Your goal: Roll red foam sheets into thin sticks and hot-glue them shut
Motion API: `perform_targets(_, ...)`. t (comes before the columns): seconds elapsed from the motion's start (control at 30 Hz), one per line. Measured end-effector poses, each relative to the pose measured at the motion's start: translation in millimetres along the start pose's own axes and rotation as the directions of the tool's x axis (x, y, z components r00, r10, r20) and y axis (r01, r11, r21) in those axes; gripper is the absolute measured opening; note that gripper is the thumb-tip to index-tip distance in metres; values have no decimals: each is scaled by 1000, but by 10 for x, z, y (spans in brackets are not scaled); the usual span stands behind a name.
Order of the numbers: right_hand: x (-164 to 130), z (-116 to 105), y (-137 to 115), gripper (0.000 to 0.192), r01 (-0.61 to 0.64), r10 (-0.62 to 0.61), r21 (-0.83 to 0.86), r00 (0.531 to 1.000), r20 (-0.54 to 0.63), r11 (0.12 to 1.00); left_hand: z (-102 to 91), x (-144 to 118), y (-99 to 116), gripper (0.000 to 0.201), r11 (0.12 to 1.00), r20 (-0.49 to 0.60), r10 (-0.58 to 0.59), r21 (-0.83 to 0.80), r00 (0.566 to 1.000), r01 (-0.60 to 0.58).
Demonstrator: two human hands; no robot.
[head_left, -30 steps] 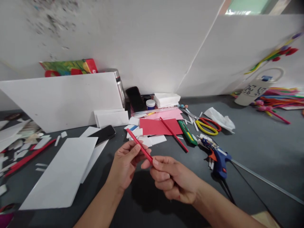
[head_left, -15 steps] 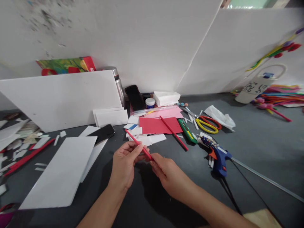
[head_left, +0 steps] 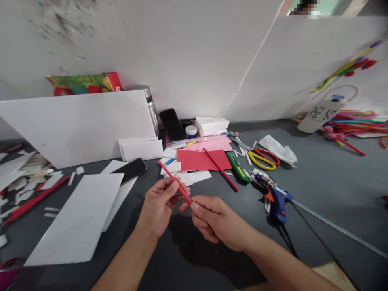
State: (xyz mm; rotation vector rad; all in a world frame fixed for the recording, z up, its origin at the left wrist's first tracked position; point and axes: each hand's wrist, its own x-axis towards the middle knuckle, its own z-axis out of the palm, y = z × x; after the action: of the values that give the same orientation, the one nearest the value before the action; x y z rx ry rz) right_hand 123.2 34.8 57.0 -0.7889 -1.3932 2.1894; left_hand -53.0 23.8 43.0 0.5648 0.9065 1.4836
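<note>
Between my hands, above the dark table, a thin red paper stick (head_left: pixel 169 174) slants from upper left to lower right. My left hand (head_left: pixel 160 202) pinches it around its middle, thumb on top. At its lower right end my right hand (head_left: pixel 212 218) grips it between thumb and fingers. A second red stick (head_left: pixel 220 169) lies across a red sheet of paper (head_left: pixel 194 159) just beyond my hands. Small white cards (head_left: pixel 200 176) rest under and beside that sheet.
A blue glue gun (head_left: pixel 280 206) with a long glue stick lies on the right, near scissors (head_left: pixel 262 159) and a green box cutter (head_left: pixel 239 167). White boards (head_left: pixel 79 214) and a black phone (head_left: pixel 131 169) are on the left. A bottle (head_left: pixel 321 115) stands at the back right.
My right hand has turned, its thumb now on top of the stick's lower end. The stick has tilted a little steeper. The view has shifted slightly.
</note>
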Motion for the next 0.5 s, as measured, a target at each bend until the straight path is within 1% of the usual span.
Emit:
perform_targets(0.07,-6,-33,-30,26,-98,73,234,991,115,967,14,-27,17,19,999,47,-32,-19,998,33)
perform_targets(0.13,-2,-88,-48,25,-207,108,396,960,259,895,32,-62,29,19,997,105,-62,-36,993,67)
perform_targets(0.2,9,-139,-47,27,-278,106,464,926,363,841,43,-87,30,18,996,143,-77,-35,987,83)
perform_targets(0.23,18,-155,-38,28,-282,103,465,922,372,839,43,-91,24,16,997,142,-72,-26,987,77)
perform_targets(0.27,27,-163,-25,29,-261,102,447,932,349,856,40,-88,15,15,998,125,-61,-11,990,63)
perform_targets(0.33,43,-156,8,30,-177,101,333,967,232,926,28,-65,-9,12,1000,62,-15,25,998,13)
perform_targets(0.37,49,-146,26,31,-128,92,236,983,157,963,23,-50,-20,13,999,23,11,42,1000,-12)
perform_targets(0.4,53,-133,43,30,-73,65,107,995,76,992,22,-35,-31,14,998,-16,32,57,999,-31)
perform_targets(0.43,56,-120,59,29,-17,18,-57,1000,2,998,24,-23,-38,16,996,-53,50,71,997,-46)
perform_targets(0.47,58,-108,73,27,32,-48,-249,997,-58,968,31,-15,-44,17,995,-86,63,83,994,-56)
perform_targets(0.5,60,-97,88,25,67,-125,-446,987,-102,892,42,-13,-47,19,993,-115,73,97,991,-62)
